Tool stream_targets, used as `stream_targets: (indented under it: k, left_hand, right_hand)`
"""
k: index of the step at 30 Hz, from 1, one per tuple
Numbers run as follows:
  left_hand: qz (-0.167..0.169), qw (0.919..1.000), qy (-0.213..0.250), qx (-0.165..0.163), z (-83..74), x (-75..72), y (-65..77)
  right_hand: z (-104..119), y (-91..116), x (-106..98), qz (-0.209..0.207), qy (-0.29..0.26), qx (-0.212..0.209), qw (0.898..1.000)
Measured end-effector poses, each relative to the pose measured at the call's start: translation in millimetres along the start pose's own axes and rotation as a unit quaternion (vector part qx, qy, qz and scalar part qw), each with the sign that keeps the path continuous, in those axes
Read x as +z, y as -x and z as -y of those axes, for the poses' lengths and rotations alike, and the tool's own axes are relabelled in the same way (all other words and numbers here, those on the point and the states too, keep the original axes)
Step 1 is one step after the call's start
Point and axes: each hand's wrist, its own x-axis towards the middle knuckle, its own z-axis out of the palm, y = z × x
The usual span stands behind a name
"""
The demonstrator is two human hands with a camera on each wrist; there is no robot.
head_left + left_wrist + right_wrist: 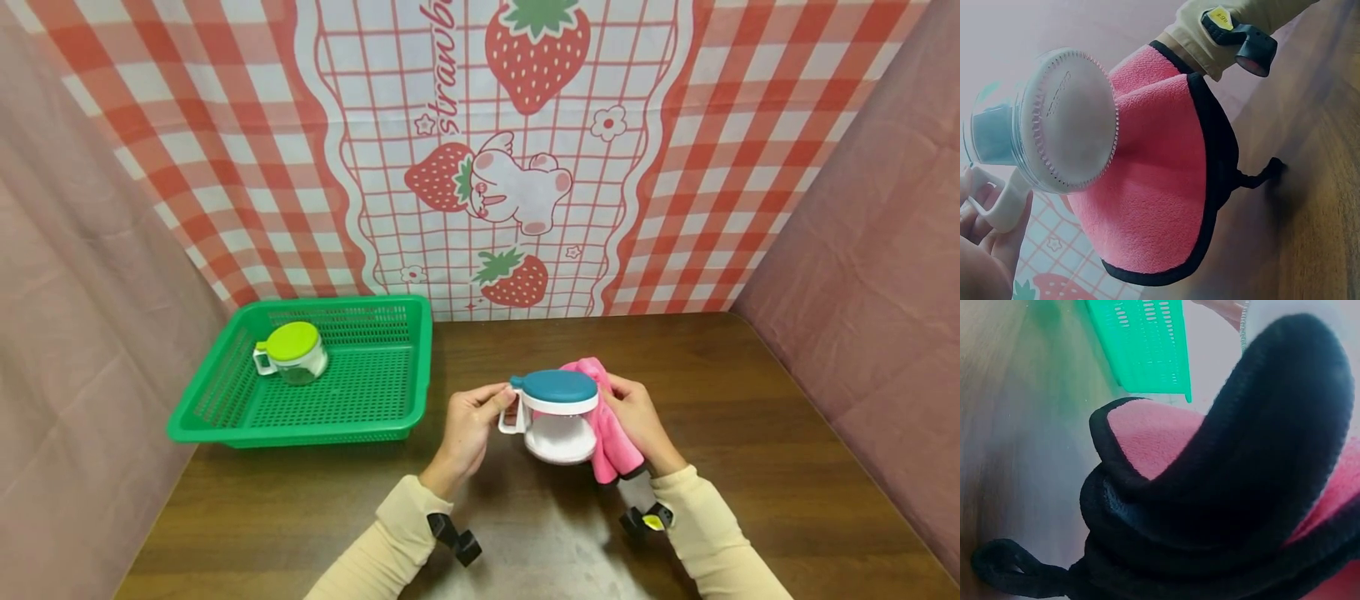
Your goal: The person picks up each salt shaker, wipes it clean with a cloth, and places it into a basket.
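Observation:
Above the table, my left hand (467, 429) holds a clear seasoning jar (561, 437) by its white handle (1004, 203). The jar has a blue lid (558, 386) with a white rim, and white shows at its bottom. My right hand (637, 417) grips a pink cloth (611, 437) with black edging against the jar's right side. In the left wrist view the jar's ribbed base (1075, 122) faces the camera, with the cloth draped beside it. Folds of cloth (1154, 434) fill much of the right wrist view and hide the right hand there.
At the left stands a green plastic basket (300, 435) with slotted walls. Inside it sits a second clear jar (303, 367) with a lime-green lid and white handle. A red checked strawberry curtain (517, 192) hangs behind the brown wooden table (712, 500), with pink curtains at both sides.

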Motion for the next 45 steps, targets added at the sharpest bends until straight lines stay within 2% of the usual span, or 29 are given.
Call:
stream_targets:
  k: [6,11,14,18,21,26,28,32,40,45]
  left_hand:
    - [0.000,1.0000,-0.006,0.006,-4.0,-1.2,0.6]
    - [0.000,0.9999,-0.009,0.014,-7.5,-3.5,-1.4]
    - [-0.004,0.9999,-0.009,0.014,-7.3,-5.8,-2.9]
    - [-0.016,0.9998,-0.006,0.009,-6.0,-9.3,-3.9]
    - [-0.025,0.9996,-0.009,0.009,-4.0,-11.9,-4.2]
    - [-0.022,0.9995,-0.020,0.009,-2.0,-14.3,-4.2]
    - [-0.015,0.9997,-0.019,0.006,-2.1,-14.7,-4.0]
    - [0.002,0.9999,-0.011,0.002,-1.8,-16.0,-3.9]
    - [0.032,0.9993,-0.011,-0.015,-0.6,-17.0,-1.5]
    - [0.041,0.9989,-0.011,-0.021,1.1,-16.3,-1.4]
  right_hand:
    - [0,-1,-2,0.012,-0.009,0.020,1.000]
    - [3,0,-9,0.019,-0.076,0.066,0.995]
    - [5,1,-16,0.027,-0.103,0.072,0.992]
    - [6,4,-27,0.055,-0.121,0.047,0.990]
    - [6,6,-31,0.105,-0.129,0.032,0.986]
    - [8,9,-26,0.178,-0.108,-0.001,0.978]
    - [9,9,-24,0.186,-0.104,-0.011,0.977]
    - [11,8,-22,0.199,-0.130,-0.010,0.971]
    - [3,0,-26,0.289,-0.161,-0.031,0.943]
    - [-3,-4,-28,0.317,-0.196,-0.016,0.928]
